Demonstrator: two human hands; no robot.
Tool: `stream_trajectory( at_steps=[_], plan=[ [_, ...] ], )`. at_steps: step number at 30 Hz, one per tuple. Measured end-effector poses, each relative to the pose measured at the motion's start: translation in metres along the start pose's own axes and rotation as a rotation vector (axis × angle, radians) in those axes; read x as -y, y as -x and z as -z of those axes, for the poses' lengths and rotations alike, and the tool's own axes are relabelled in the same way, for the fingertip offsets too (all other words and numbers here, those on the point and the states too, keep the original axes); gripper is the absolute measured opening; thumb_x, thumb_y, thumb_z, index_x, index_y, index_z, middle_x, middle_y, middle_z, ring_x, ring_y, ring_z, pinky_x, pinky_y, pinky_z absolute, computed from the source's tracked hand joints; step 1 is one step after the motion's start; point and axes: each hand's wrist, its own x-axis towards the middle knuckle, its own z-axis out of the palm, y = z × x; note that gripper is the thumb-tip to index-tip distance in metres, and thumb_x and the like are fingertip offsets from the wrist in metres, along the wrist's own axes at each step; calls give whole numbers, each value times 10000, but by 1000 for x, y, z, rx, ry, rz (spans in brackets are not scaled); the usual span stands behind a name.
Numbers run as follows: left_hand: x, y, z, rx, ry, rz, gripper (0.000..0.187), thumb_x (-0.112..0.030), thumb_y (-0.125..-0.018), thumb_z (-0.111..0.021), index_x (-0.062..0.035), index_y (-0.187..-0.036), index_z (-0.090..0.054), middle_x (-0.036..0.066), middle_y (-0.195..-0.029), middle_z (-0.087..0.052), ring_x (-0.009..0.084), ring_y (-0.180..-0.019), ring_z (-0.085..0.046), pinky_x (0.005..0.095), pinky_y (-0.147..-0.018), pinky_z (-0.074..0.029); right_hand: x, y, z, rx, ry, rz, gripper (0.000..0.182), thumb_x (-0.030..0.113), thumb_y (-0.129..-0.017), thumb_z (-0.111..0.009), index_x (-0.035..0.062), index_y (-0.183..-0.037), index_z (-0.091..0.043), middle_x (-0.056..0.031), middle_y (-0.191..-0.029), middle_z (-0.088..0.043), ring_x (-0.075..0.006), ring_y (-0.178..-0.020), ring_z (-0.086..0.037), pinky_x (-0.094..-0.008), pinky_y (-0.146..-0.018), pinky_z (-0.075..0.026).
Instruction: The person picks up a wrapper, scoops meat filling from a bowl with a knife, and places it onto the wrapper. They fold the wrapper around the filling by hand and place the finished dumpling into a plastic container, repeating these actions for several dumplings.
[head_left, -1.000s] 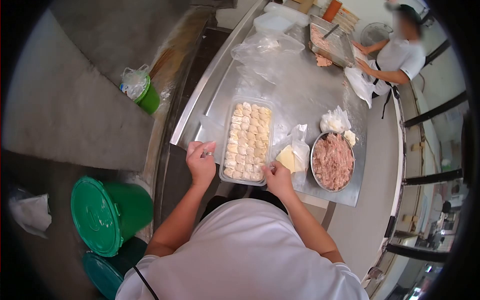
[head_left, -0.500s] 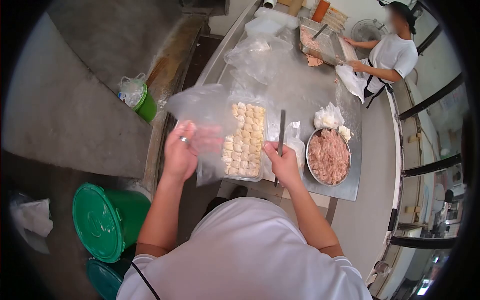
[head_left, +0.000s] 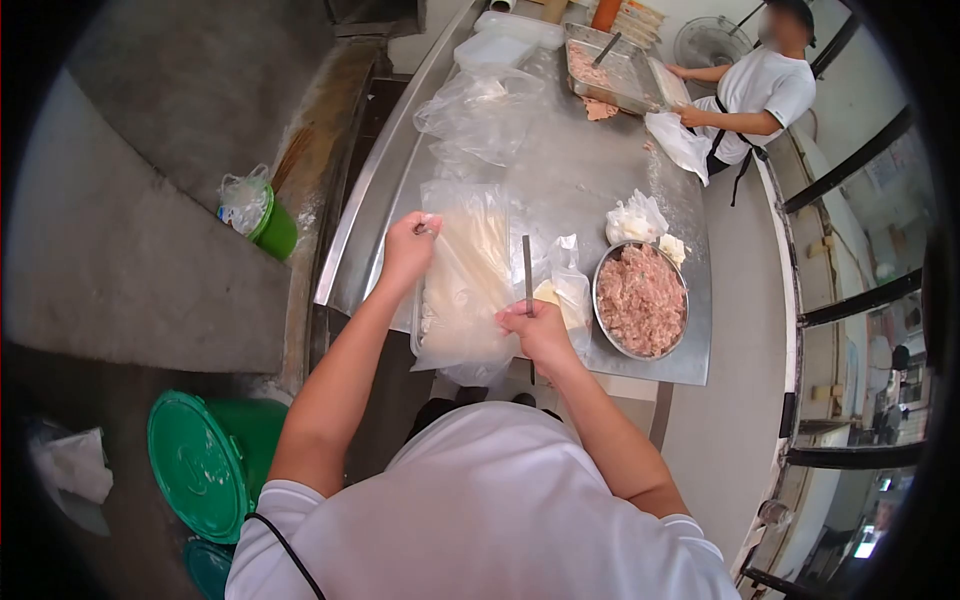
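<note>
My left hand [head_left: 408, 246] pinches the left side of the plastic sheet [head_left: 462, 275] and my right hand [head_left: 545, 333] its right, seemingly so it lies spread over the tray [head_left: 416, 325] at the tabletop's [head_left: 572, 165] near edge; that hand also clasps a thin stick [head_left: 527, 265].

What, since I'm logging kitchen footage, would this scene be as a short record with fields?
Left hand: pinching a clear plastic sheet
Right hand: holding a thin dark stick, fingers also at the sheet
Clear tray: mostly under the sheet, contents obscured
Surface: metal table
Right of tray: metal bowl heaped with minced meat
Far right: person in white, beside a metal pan
</note>
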Motion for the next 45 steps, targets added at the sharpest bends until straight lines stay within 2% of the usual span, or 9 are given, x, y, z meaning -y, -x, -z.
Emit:
stream_trajectory(
  at_steps=[9,15,21,24,27,33,36,39,45],
  plan=[
    [12,-18,-21,-197,-543,-335,212,-263,-906,-743,-56,-951,-755,150,-949,-733,371,-914,-678,481,-792,-526,-43,-30,4,-186,400,53,242,186,-806,-799,-14,-838,-666,-129,-731,-699,-215,-679,-679,-356,-675,-536],
    [15,-22,-25,-190,-747,-398,205,-219,-900,-729,-41,-1001,-711,137,-1079,-701,363,-1037,-646,490,-888,-511,-51,-23,3,-239,500,60,282,215,-793,-809,-10,-871,-658,-157,-735,-693,-285,-686,-680,-403,-685,-539],
    [20,2,-56,218,-953,-702,552,-345,-1000,-592,-63,-1470,-523,184,-1585,-440,370,-1490,-373,548,-1195,-321,-64,-33,7,-237,391,103,275,154,-784,-839,-16,-874,-642,-132,-728,-687,-219,-658,-663,-366,-633,-527],
    [24,7,-56,396,-1023,-462,727,-450,-1042,-499,-72,-1623,-280,158,-1710,-217,332,-1593,-159,566,-1276,-135,-47,-12,5,-152,318,14,252,65,-826,-825,0,-903,-593,-76,-746,-674,-142,-647,-643,-309,-583,-510],
    [24,5,-52,428,-1056,-448,752,-513,-1050,-465,-111,-1643,-236,122,-1728,-172,305,-1606,-100,561,-1284,-118,-45,6,6,-65,421,-48,269,56,-816,-831,0,-919,-590,-80,-741,-670,-140,-650,-643,-303,-589,-507],
    [10,-4,-46,306,-983,-564,622,-442,-1030,-528,-65,-1522,-465,191,-1619,-388,362,-1514,-330,545,-1228,-250,-53,22,15,-36,414,-96,301,107,-783,-849,-14,-884,-592,-71,-738,-650,-151,-636,-619,-317,-582,-503],
    [16,-36,-37,75,-859,-576,441,-321,-957,-663,-66,-1317,-650,142,-1372,-587,329,-1320,-506,495,-1116,-377,-59,24,17,-44,392,-84,318,125,-779,-861,-11,-894,-598,-81,-745,-654,-159,-641,-624,-324,-588,-508],
    [11,-55,-29,-29,-1051,-561,270,-225,-879,-744,-68,-1099,-735,117,-1164,-630,300,-1163,-553,454,-1001,-426,-68,20,18,-53,424,-42,337,150,-775,-875,-12,-909,-612,-95,-747,-659,-170,-660,-635,-339,-612,-519],
    [10,-70,-23,2,-1014,-560,250,-248,-854,-781,-73,-1031,-755,117,-1117,-623,302,-1142,-558,433,-999,-419,-58,27,15,-82,553,-32,358,173,-773,-886,-17,-934,-629,-106,-752,-664,-189,-686,-640,-356,-654,-529]
  ],
)
